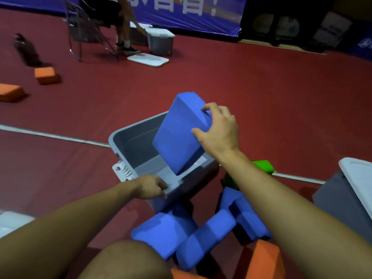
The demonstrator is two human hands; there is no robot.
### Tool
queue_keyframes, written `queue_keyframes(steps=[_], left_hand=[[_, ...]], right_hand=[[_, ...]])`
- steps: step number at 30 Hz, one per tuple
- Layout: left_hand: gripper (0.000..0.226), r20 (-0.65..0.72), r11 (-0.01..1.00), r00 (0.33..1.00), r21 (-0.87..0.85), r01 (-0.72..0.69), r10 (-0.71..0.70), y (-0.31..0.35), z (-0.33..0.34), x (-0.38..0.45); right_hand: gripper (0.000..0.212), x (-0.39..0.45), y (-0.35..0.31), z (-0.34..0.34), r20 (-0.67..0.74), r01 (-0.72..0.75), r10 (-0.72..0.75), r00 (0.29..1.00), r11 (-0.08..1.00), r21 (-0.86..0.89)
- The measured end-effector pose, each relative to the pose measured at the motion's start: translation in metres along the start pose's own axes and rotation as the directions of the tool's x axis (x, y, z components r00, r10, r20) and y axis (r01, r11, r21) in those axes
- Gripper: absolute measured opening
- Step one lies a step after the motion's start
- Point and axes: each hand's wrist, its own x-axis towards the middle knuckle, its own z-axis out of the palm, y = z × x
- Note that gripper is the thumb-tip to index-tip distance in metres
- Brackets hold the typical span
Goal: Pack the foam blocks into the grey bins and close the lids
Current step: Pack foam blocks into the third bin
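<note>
- Right hand (218, 127) center frame, fingers curled over the top edge of a blue block (181, 133), gripping it.
- Blue block tilted, lower corner down inside the open grey bin (128, 141), upper part sticking above the far rim.
- Left hand (152, 187) at the bin's near rim, lower center; fingers curled over the rim edge, gripping it.
- Bin sits on the red floor (261, 97), no lid on; white latch (122, 171) at its left near corner.
- Pile of blue blocks (165, 234) on the floor just below the bin, bottom center; several lie overlapping.
- Green block (262, 166) right of the bin, partly hidden behind the right forearm.
- Orange block (265, 260) at bottom right, touching the blue pile.
- Second grey bin (342, 200) at right edge with a white lid (358, 178) on it.
- Two orange blocks (45, 74) on the floor at upper left, well apart from the bin.
- Upper center: another person (120, 21) seated on a chair, beside a closed bin (160, 41); a loose white lid (149, 59) flat on the floor in front of them.
- Blurred dark object (26, 49) at upper left, cannot tell what.
- White line (50, 134) runs across the floor behind the bin.
- Knee (124, 260) at bottom center.
</note>
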Motion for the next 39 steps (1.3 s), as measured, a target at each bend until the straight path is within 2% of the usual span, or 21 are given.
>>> queue_keyframes(steps=[3,4,6,8,10,12,13,15,17,19,21,23,25,27,29,31,32,34,35,37,39], left_hand=[[0.01,0.028,0.973,0.998,-0.224,-0.053,0.061,-0.008,0.001,-0.008],[0.015,0.035,0.949,0.997,-0.312,-0.052,0.066,-0.012,-0.001,-0.012],[0.036,0.007,0.925,0.997,-0.373,-0.073,0.081,-0.026,-0.011,-0.018],[0.033,-0.133,0.952,0.987,-0.28,-0.125,0.091,-0.043,-0.026,-0.02],[0.024,-0.388,0.98,0.921,-0.17,-0.107,0.033,-0.061,-0.043,-0.018],[0.041,-0.588,0.995,0.809,-0.087,-0.058,-0.004,-0.077,-0.055,-0.011],[0.056,-0.614,0.996,0.789,-0.073,-0.052,-0.004,-0.085,-0.057,-0.004],[0.089,-0.562,0.995,0.827,-0.06,-0.08,0.033,-0.094,-0.06,0.01],[0.109,-0.489,0.992,0.867,-0.028,-0.126,0.096,-0.099,-0.06,0.028],[0.112,-0.417,0.986,0.896,0.007,-0.166,0.153,-0.101,-0.058,0.046],[0.102,-0.328,0.984,0.928,0.036,-0.177,0.179,-0.102,-0.053,0.059],[0.085,-0.257,0.983,0.955,0.146,-0.113,0.148,-0.102,-0.046,0.064],[0.074,-0.279,0.974,0.955,0.225,-0.034,0.098,-0.102,-0.04,0.067],[0.071,-0.32,0.969,0.944,0.247,0.004,0.077,-0.101,-0.038,0.067],[0.07,-0.333,0.967,0.94,0.256,0.022,0.067,-0.1,-0.037,0.067],[0.069,-0.345,0.965,0.937,0.258,0.044,0.049,-0.099,-0.035,0.066],[0.069,-0.35,0.963,0.936,0.262,0.055,0.042,-0.098,-0.034,0.066],[0.072,-0.355,0.96,0.934,0.272,0.071,0.031,-0.097,-0.033,0.064],[0.075,-0.355,0.958,0.935,0.275,0.081,0.023,-0.096,-0.033,0.063],[0.079,-0.35,0.96,0.937,0.264,0.096,0.002,-0.095,-0.034,0.062],[0.079,-0.345,0.96,0.939,0.261,0.104,-0.008,-0.093,-0.035,0.063]], right_hand=[[0.05,-0.009,-0.001,0.056,0.069,0.023,-0.027,0.997,0.998,0.061],[0.05,-0.014,0.002,0.075,0.094,0.021,-0.027,0.995,0.998,0.062],[0.05,-0.024,0.009,0.111,0.149,0.008,-0.015,0.989,0.999,0.049],[0.049,-0.034,0.017,0.142,0.215,0.006,-0.011,0.977,1.0,0.024],[0.048,-0.045,0.024,0.166,0.288,0.015,-0.013,0.958,1.0,-0.005],[0.046,-0.055,0.032,0.182,0.345,0.006,-0.001,0.938,1.0,-0.014],[0.046,-0.06,0.035,0.188,0.356,-0.003,0.007,0.935,1.0,-0.011],[0.046,-0.065,0.041,0.194,0.349,0.002,-0.004,0.937,1.0,0.007],[0.049,-0.066,0.045,0.197,0.332,0.056,-0.063,0.941,0.998,0.03],[0.053,-0.065,0.047,0.198,0.357,0.113,-0.123,0.926,0.992,0.051],[0.054,-0.065,0.048,0.195,0.407,0.122,-0.154,0.901,0.987,0.104],[0.048,-0.071,0.051,0.188,0.326,0.134,-0.178,0.928,0.979,0.152],[0.038,-0.088,0.061,0.177,0.051,0.106,-0.116,0.992,0.981,0.16],[0.032,-0.115,0.077,0.165,-0.146,-0.042,0.071,0.987,0.98,0.194],[0.027,-0.148,0.094,0.16,-0.115,-0.234,0.262,0.958,0.949,0.214],[0.028,-0.172,0.115,0.168,0.131,-0.442,0.43,0.893,0.894,0.073],[0.033,-0.18,0.123,0.174,0.305,-0.517,0.511,0.803,0.853,-0.069],[0.056,-0.185,0.127,0.185,0.567,-0.507,0.581,0.584,0.807,-0.305],[0.071,-0.185,0.128,0.19,0.636,-0.5,0.579,0.51,0.801,-0.328],[0.095,-0.18,0.124,0.2,0.707,-0.586,0.579,0.406,0.758,-0.285],[0.106,-0.179,0.123,0.206,0.73,-0.647,0.604,0.319,0.702,-0.298]])
